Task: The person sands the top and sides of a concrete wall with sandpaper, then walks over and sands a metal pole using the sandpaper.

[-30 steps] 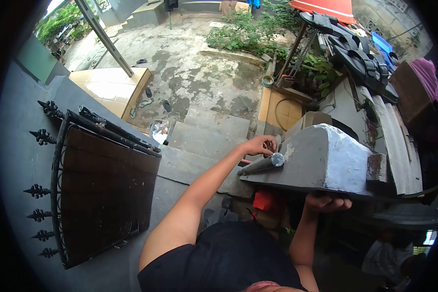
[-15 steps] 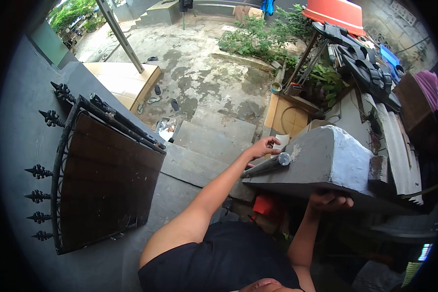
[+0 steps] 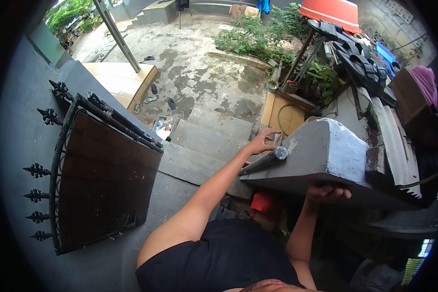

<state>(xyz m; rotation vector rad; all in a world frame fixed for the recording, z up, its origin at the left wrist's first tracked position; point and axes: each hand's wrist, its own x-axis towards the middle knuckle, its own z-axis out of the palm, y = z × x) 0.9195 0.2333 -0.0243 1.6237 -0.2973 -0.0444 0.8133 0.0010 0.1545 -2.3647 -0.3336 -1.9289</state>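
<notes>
My left hand (image 3: 262, 142) is stretched forward beside the round end of a grey metal pipe (image 3: 265, 161). Its thumb and fingers are apart and curved, with nothing seen between them; whether it touches the pipe cannot be made out. In shadow, close to the lower edge of the grey wall (image 3: 305, 151) with a white-painted end, my right hand (image 3: 328, 193) is closed with its fingers curled. The inside of that hand is hidden.
A dark metal gate (image 3: 107, 180) with spikes stands at the left. Concrete steps (image 3: 199, 141) lead down to a yard with scattered sandals (image 3: 171, 103). A small bin (image 3: 164, 127) sits beside the steps. Black sandals (image 3: 365, 68) and a red basin (image 3: 331, 13) are at the upper right.
My left hand has dropped slightly nearer the pipe, its fingers still apart. The right hand stays curled near the wall. The whole view has shifted a little.
</notes>
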